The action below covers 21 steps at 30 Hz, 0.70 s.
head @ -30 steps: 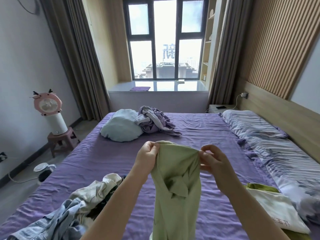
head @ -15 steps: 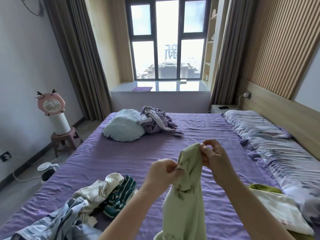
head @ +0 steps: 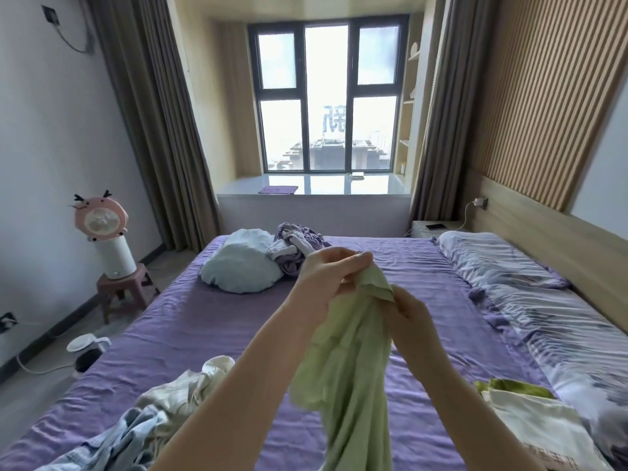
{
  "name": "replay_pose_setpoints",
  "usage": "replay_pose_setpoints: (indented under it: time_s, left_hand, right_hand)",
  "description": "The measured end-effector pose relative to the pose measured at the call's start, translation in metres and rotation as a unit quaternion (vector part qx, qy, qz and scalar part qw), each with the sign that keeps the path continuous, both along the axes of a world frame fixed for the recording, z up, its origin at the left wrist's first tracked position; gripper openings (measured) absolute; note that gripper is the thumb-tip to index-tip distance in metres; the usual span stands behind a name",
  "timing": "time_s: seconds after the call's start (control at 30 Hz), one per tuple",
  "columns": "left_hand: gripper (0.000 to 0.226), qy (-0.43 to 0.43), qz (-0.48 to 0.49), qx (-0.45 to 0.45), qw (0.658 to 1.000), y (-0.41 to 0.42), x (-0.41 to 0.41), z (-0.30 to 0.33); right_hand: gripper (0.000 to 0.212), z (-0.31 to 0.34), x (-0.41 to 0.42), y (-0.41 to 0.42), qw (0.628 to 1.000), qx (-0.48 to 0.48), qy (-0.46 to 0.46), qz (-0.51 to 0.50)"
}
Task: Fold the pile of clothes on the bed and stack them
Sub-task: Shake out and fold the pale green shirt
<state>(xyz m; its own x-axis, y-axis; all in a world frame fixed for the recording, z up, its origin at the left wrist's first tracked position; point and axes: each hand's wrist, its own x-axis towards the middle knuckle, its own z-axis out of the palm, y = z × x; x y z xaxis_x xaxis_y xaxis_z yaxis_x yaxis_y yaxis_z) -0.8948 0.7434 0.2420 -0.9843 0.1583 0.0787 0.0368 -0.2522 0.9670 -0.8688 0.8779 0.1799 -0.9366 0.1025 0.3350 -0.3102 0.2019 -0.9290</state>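
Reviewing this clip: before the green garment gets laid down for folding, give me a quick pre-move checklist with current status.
1. Left hand grips the green garment at its top: ok.
2. Right hand pinches the fabric just below: ok.
3. Garment spread flat and untwisted: not ok, it hangs bunched.
4. Bare purple sheet ahead for laying it down: ok.
5. Folded stack at right is tidy: ok.
6. Which edge is held: cannot tell.

We see pink fan [head: 101,219] on white base, on brown stool [head: 125,289] | kettle [head: 87,348] on floor | phone [head: 436,226] on nightstand [head: 429,230] | curtains [head: 153,124] flanking window [head: 328,96]
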Motion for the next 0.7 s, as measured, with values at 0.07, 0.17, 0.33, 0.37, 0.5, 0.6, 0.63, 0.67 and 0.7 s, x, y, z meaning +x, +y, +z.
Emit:
replay_pose_setpoints:
  time_s: [0.07, 0.17, 0.33, 0.37, 0.5, 0.6, 0.63, 0.67, 0.7]
  left_hand:
    - [0.007, 0.042, -0.007, -0.014, 0.999, -0.009, -0.003, 0.001]
    - [0.034, 0.065, -0.118, -0.095, 0.986, -0.027, -0.002, -0.019]
    - [0.019, 0.012, -0.098, -0.196, 0.976, -0.026, 0.003, -0.068]
    - [0.01, 0.003, -0.08, -0.179, 0.981, -0.028, 0.002, -0.073]
    - [0.016, -0.037, -0.078, -0.035, 0.996, -0.037, 0.002, -0.074]
    - [0.014, -0.042, -0.083, 0.039, 0.995, -0.03, 0.0, -0.06]
    - [0.012, -0.047, -0.086, 0.05, 0.994, -0.027, -0.001, -0.055]
    - [0.011, -0.056, -0.088, 0.055, 0.993, -0.024, -0.002, -0.049]
    - [0.011, -0.065, -0.09, 0.057, 0.992, -0.021, -0.003, -0.044]
  right_hand:
    - [0.035, 0.01, -0.002, 0.007, 0.997, -0.067, -0.015, 0.036]
    - [0.038, 0.025, -0.008, 0.014, 0.992, -0.108, -0.032, 0.052]
    - [0.032, 0.047, -0.022, 0.033, 0.999, -0.025, -0.008, -0.023]
    - [0.032, 0.05, -0.023, 0.038, 0.999, 0.011, 0.003, -0.036]
    - [0.027, 0.051, -0.024, 0.051, 0.986, 0.146, 0.013, -0.081]
    - [0.041, 0.04, -0.024, 0.052, 0.977, 0.193, -0.018, -0.084]
    - [0.046, 0.037, -0.022, 0.051, 0.979, 0.192, -0.009, -0.061]
    - [0.051, 0.036, -0.017, 0.049, 0.98, 0.196, 0.016, -0.028]
    - [0.053, 0.035, -0.012, 0.048, 0.976, 0.209, 0.056, 0.013]
